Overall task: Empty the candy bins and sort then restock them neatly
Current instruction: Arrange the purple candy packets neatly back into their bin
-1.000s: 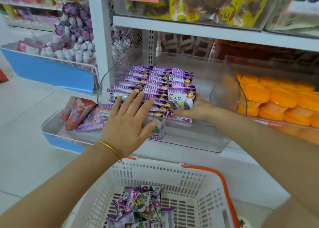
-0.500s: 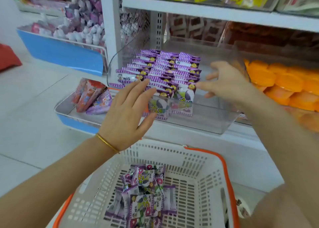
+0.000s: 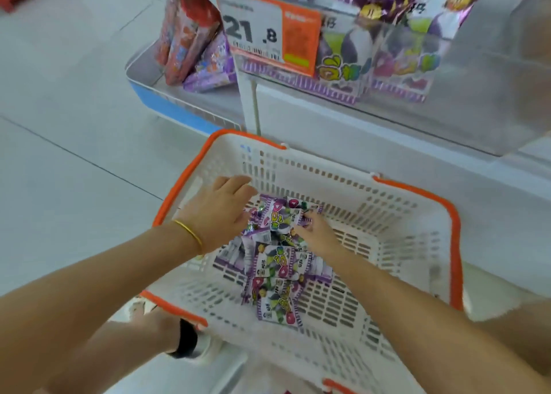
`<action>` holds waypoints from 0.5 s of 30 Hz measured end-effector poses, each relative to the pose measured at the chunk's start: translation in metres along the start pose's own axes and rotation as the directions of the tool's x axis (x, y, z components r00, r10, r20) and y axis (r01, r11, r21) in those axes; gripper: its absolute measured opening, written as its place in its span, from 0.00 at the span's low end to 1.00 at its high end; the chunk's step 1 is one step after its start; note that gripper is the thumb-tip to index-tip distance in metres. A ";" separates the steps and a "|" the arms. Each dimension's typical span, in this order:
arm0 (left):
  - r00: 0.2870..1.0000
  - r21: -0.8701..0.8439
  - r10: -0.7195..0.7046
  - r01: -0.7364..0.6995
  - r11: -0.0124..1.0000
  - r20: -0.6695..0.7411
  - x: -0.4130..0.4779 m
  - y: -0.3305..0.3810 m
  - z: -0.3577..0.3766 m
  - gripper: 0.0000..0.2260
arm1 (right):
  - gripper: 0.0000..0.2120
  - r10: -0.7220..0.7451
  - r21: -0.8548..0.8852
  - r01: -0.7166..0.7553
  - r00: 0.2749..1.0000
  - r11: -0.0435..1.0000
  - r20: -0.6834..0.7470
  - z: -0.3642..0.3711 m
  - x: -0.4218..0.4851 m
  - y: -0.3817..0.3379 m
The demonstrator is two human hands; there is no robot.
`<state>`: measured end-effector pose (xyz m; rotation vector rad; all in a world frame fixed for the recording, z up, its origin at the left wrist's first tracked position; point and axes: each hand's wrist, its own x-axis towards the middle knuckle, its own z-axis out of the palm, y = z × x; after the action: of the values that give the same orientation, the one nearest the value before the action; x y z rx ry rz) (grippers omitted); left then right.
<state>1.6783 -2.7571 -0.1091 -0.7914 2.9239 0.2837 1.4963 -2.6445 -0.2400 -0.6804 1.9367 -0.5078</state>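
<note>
My left hand [image 3: 220, 212] and right hand [image 3: 316, 232] both in orange-rimmed white plastic basket [image 3: 328, 167], on purple candy packets [image 3: 277, 262] — can't tell if either grips any.

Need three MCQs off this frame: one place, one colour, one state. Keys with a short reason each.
1. Where are the left hand and right hand?
A) raised overhead
B) in the basket
C) hanging at the sides

2. Basket rim colour?
A) blue
B) green
C) orange

3. Basket state?
A) empty
B) tipped on its side
C) upright, holding purple packets

Key:
1. B, both hands reach down among the packets inside it.
2. C, the band along the top edge is orange.
3. C, it stands open side up with packets lying on its bottom.
</note>
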 end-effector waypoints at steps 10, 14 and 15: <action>0.801 -0.115 -0.317 0.428 0.897 0.507 0.019 0.002 0.140 0.17 | 0.12 0.349 0.441 -0.222 0.908 0.869 -0.231 0.036 0.068 0.005; 0.767 -0.193 -0.415 0.559 0.807 0.489 0.028 0.010 0.159 0.15 | 0.07 0.306 0.499 -0.135 0.911 0.856 -0.278 0.031 0.060 0.017; 0.751 -0.212 -0.448 0.598 0.773 0.485 0.029 0.012 0.161 0.14 | 0.09 0.300 0.489 -0.130 0.910 0.863 -0.288 0.028 0.057 0.020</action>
<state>1.6548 -2.7281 -0.2684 -1.3830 2.1527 0.8219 1.4961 -2.6682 -0.3028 -0.0547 2.0806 -0.9596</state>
